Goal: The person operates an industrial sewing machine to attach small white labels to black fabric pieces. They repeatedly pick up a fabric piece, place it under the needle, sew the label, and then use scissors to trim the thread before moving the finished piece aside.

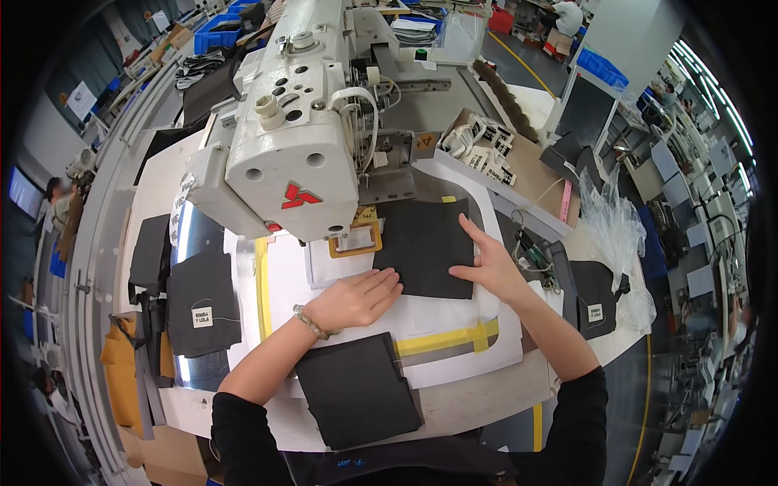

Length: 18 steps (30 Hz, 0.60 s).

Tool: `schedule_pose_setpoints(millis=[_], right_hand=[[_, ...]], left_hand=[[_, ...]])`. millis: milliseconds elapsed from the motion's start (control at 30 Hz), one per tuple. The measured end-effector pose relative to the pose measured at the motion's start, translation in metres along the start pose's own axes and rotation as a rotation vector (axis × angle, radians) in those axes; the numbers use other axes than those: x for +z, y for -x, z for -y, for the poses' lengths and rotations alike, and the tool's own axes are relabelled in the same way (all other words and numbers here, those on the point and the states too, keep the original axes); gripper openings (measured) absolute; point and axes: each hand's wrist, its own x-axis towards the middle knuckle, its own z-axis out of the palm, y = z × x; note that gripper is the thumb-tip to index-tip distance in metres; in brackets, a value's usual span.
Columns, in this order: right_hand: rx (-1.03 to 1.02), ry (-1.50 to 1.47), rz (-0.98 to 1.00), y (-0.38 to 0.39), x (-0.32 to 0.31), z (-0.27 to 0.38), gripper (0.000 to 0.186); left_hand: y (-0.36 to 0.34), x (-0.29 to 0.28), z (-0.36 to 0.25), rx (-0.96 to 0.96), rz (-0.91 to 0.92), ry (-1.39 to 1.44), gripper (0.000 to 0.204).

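Note:
A dark grey fabric panel [425,251] lies on the white work surface beside the sewing machine's yellow-rimmed clamp frame [356,241]. My left hand [356,300], a beaded bracelet at its wrist, rests with fingers stretched flat at the panel's lower left edge. At the right edge my right hand [493,263] has thumb and index finger spread apart, both tips on the fabric; its other fingers are largely hidden. Nearer to me, a stack of similar dark panels [356,393] sits at the table's front.
The white sewing machine head [296,162] stands over the left side. Left of it lie dark panels with a white label [203,304]. A cardboard box [527,174] at back right holds white labels [486,150]. Clear plastic film [612,219] and another labelled panel [596,300] are farther right.

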Motion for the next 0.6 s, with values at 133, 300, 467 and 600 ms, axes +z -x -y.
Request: schedule_pose_setpoints(millis=[133,300,467,600], right_hand=[[-0.012,0.015,-0.019,-0.01,0.001,0.003,0.094],[-0.282,-0.068,-0.042,-0.02,0.022,0.003,0.083],[-0.529,0.28,0.188,-0.013,0.042,0.009,0.053],[-0.682,0.489,0.135,-0.028,0.058,-0.006,0.038]], left_hand=[[0.005,0.001,0.005,-0.018,0.01,-0.033,0.028],[0.017,-0.004,0.007,-0.045,0.065,-0.098,0.027],[0.044,-0.02,0.006,-0.129,0.128,-0.14,0.029],[0.056,-0.025,0.012,-0.214,0.126,-0.159,0.029]])
